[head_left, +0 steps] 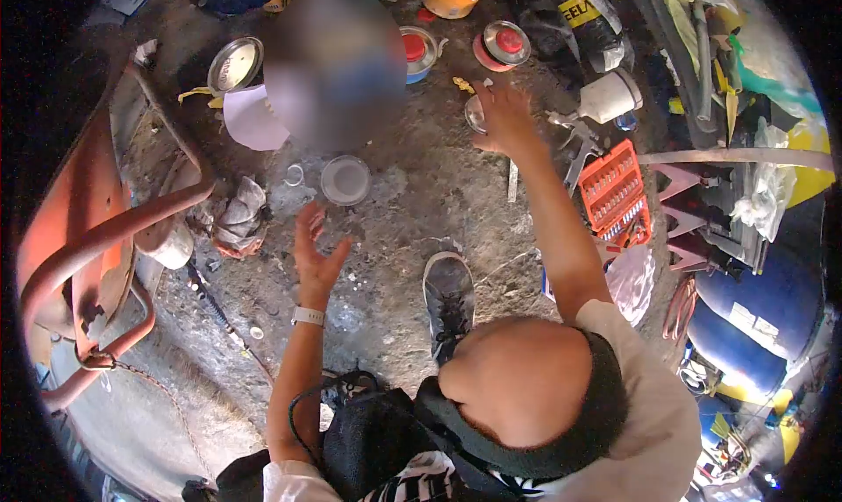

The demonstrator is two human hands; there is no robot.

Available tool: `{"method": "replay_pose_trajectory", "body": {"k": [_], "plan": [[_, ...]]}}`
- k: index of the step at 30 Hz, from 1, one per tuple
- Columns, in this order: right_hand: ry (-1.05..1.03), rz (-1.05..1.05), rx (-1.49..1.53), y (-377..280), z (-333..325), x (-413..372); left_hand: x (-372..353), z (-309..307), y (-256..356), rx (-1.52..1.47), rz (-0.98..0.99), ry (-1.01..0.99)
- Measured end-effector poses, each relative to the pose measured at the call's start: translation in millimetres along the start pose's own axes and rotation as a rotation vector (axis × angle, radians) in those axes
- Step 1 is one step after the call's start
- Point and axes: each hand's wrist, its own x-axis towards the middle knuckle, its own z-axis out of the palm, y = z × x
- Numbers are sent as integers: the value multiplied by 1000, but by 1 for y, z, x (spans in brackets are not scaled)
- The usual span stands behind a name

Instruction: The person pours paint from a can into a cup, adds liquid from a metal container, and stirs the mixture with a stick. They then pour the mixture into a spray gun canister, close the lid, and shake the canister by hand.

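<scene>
The left hand [320, 255] hangs left of centre, thumb and fingers spread apart with nothing between them. Just above it in the frame, a clear plastic cup [346, 180] stands on the ground [395, 230] with its mouth upward, presumably so that whatever is put in it stays in. The two look near each other, though I cannot tell from overhead how high the palm is.

The right hand [507, 116] reaches out to the upper right of centre, at a small round container [474, 113] that its fingers partly cover. Whether they pinch it or only rest against it, I cannot tell. The arm is stretched long, likely because this container lies among the farther things.

Above it stands a red-capped can [506, 44], upright, probably to keep it from leaking. To the right, a spray gun [605, 99] lies on its side, perhaps because its shape gives it no flat base to stand on. Lower down, an orange socket case [617, 193] lies open, which leaves its rows of pieces within view. A thin metal strip [513, 180] lies flat below the right hand, apart from the cup
</scene>
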Motion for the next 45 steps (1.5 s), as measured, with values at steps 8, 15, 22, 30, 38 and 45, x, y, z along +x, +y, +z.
{"method": "replay_pose_trajectory", "body": {"k": [8, 15, 22, 30, 38, 45], "plan": [[-129, 52, -183, -4, -1, 23, 10, 16, 11, -79, 64, 38], [242, -65, 686, -70, -72, 6, 28, 27, 13, -103, 31, 36], [430, -321, 987, -173, -44, -12, 42, 47, -9, -278, 78, 42], [641, -159, 896, -144, -48, 0, 39, 36, 2, -138, -40, 10], [803, 21, 575, -21, -54, 120, 14, 11, 7, -149, -65, 45], [741, 196, 406, 52, -27, 229, -38, -29, -19, -80, -198, 114]]}}
